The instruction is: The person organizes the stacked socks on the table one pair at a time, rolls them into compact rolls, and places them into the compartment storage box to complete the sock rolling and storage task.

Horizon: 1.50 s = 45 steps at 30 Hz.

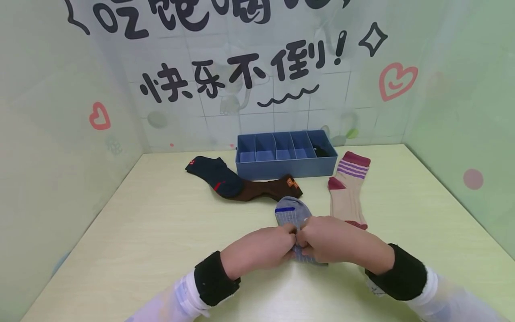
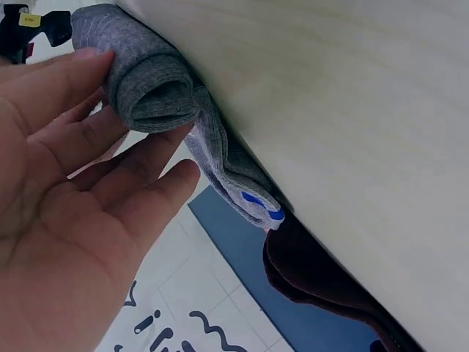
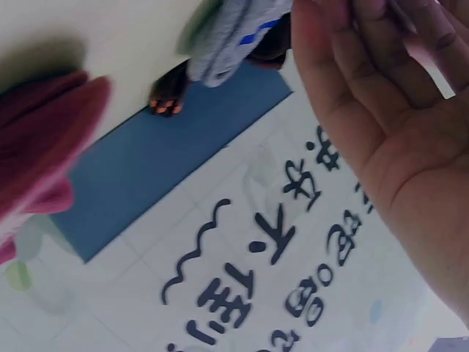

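A grey sock (image 1: 293, 213) with a blue stripe lies on the table at mid-front, its toe pointing away from me. My left hand (image 1: 261, 247) and right hand (image 1: 335, 240) meet over its near part, fingers curled on the fabric. The left wrist view shows the near end of the sock coiled into a thick roll (image 2: 152, 86), held at its side by the left fingers. Beyond the roll, the flat part stretches toward the brown sock (image 1: 265, 190). In the right wrist view, the right fingers (image 3: 374, 55) hide the part they hold.
A blue divided box (image 1: 286, 170) stands at the back, with a black item (image 1: 320, 152) in its rightmost compartment. Before it a navy sock (image 1: 219, 175) overlaps the brown one. To the right lies a beige sock (image 1: 347, 199) with maroon ends and purple stripes. Printed curtains enclose the table.
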Motion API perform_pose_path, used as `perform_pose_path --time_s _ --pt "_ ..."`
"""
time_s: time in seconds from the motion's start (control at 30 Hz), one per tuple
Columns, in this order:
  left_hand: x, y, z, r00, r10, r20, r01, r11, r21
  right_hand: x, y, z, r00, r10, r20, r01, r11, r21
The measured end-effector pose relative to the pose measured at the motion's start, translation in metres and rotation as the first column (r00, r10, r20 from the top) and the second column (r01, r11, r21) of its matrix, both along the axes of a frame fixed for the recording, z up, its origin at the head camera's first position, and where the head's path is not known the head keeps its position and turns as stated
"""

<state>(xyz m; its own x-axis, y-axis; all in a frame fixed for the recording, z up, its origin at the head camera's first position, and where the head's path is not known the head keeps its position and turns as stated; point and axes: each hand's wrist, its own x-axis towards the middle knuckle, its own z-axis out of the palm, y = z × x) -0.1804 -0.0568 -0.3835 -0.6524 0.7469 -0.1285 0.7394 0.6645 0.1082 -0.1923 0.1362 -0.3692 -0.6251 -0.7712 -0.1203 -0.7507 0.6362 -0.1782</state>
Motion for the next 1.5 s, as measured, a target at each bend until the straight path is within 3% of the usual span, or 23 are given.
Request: perform_pose_path --time_s 0.07,0.1,0.2,0.27,0.33,0.37,0.5,0.63,0.7,0.83,0.93,1.07,1.27,1.37,1.43,1.5 --pt "-0.002 -0.001 -0.001 1.000 -0.007 0.015 0.007 1.000 0.030 0.008 -0.002 -0.003 0.982 0.058 -0.181 -0.050 0.998 0.046" --pt "-0.003 -0.001 -0.002 1.000 -0.011 0.024 0.010 0.999 0.043 0.012 -0.003 -0.005 0.957 0.090 -0.275 -0.073 0.995 0.071" --pt "-0.007 -0.002 -0.005 0.998 -0.020 0.063 0.014 0.996 0.092 0.023 -0.006 -0.011 0.848 0.173 -0.501 -0.106 0.982 0.158" --pt "-0.009 -0.002 -0.006 0.996 -0.026 0.081 0.017 0.994 0.112 0.027 -0.009 -0.014 0.791 0.216 -0.572 -0.111 0.971 0.214" --pt "-0.011 -0.001 -0.006 0.995 -0.019 0.094 0.007 0.992 0.127 0.030 -0.011 -0.014 0.774 0.242 -0.585 -0.109 0.961 0.254" --pt "-0.012 -0.001 -0.006 0.995 -0.013 0.097 0.000 0.991 0.135 0.030 -0.012 -0.014 0.776 0.247 -0.580 -0.105 0.958 0.269" --pt "-0.013 -0.001 -0.005 0.990 0.039 0.135 -0.063 0.982 0.177 0.022 -0.010 -0.013 0.856 0.191 -0.481 -0.092 0.971 0.221" --pt "-0.013 -0.001 -0.003 0.989 0.068 0.133 -0.089 0.983 0.163 0.004 -0.002 -0.011 0.971 0.086 -0.224 -0.069 0.994 0.080" --pt "-0.011 0.000 -0.003 0.994 0.067 0.091 -0.078 0.990 0.117 -0.006 0.003 -0.011 0.996 0.055 -0.067 -0.054 0.998 0.012" --pt "-0.007 0.000 -0.003 0.998 0.053 -0.027 -0.052 0.999 0.011 -0.024 0.010 -0.014 0.987 0.036 0.159 -0.025 0.997 -0.076" --pt "-0.003 -0.001 -0.003 0.993 0.044 -0.106 -0.047 0.998 -0.033 -0.031 0.014 -0.015 0.971 0.024 0.238 -0.001 0.996 -0.093" --pt "-0.002 -0.003 -0.002 0.985 0.042 -0.168 -0.050 0.998 -0.041 -0.033 0.016 -0.014 0.959 0.002 0.285 0.022 0.996 -0.083" --pt "0.000 -0.003 -0.003 0.978 0.083 -0.192 -0.095 0.994 -0.055 -0.031 0.014 -0.013 0.978 0.039 0.203 -0.008 0.989 -0.150" --pt "0.001 -0.002 -0.003 0.977 0.117 -0.180 -0.129 0.990 -0.055 -0.028 0.012 -0.011 0.985 0.016 0.173 0.015 0.984 -0.177" --pt "0.001 -0.001 -0.003 0.977 0.132 -0.167 -0.143 0.988 -0.052 -0.022 0.009 -0.008 0.995 0.003 0.101 0.012 0.989 -0.147" --pt "0.001 -0.001 -0.002 0.978 0.148 -0.145 -0.155 0.987 -0.045 -0.014 0.005 -0.006 0.999 0.010 -0.030 -0.013 0.995 -0.098"
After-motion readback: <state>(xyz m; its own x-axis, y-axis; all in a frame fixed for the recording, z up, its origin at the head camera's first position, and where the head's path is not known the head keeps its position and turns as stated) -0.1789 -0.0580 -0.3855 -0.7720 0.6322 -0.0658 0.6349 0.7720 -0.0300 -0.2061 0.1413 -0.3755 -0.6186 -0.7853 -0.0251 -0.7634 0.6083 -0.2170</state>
